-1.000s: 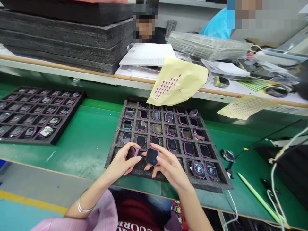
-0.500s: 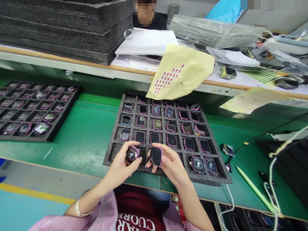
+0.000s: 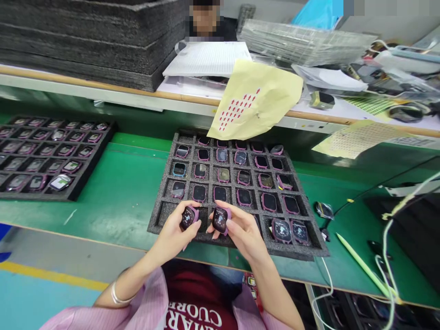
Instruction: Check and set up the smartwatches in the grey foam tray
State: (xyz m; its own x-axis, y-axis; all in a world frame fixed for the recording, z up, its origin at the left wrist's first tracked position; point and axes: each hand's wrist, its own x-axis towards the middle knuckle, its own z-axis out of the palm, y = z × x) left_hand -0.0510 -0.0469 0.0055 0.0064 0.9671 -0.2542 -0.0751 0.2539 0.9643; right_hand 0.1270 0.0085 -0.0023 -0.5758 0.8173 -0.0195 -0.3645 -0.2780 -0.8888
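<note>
My left hand [image 3: 178, 228] is closed around a purple-cased smartwatch body [image 3: 188, 217] without a strap, its screen lit with a watch face. Beside it, my right hand [image 3: 239, 227] grips a second purple smartwatch body [image 3: 220, 219], also showing a lit face. Both are held just above the front row of a black foam tray [image 3: 161, 204]. Most of the tray's compartments hold similar watches, nearly all purple with dark screens. One blue-cased watch [image 3: 179, 169] sits near the left side. Two lit watches [image 3: 282, 230] share the front right area of the tray.
Another foam tray of watches [image 3: 77, 181] lies at the left on the green table [image 3: 127, 183]. A green pen [image 3: 360, 263] and white cable [image 3: 390, 238] are at the right. Yellow paper [image 3: 256, 101] hangs from the shelf, which carries stacked black foam [image 3: 79, 41]. A person sits beyond.
The screen of the watch in my right hand was dark and now shows a lit face. Both hands keep nearly the same place and grip; the view has shifted slightly.
</note>
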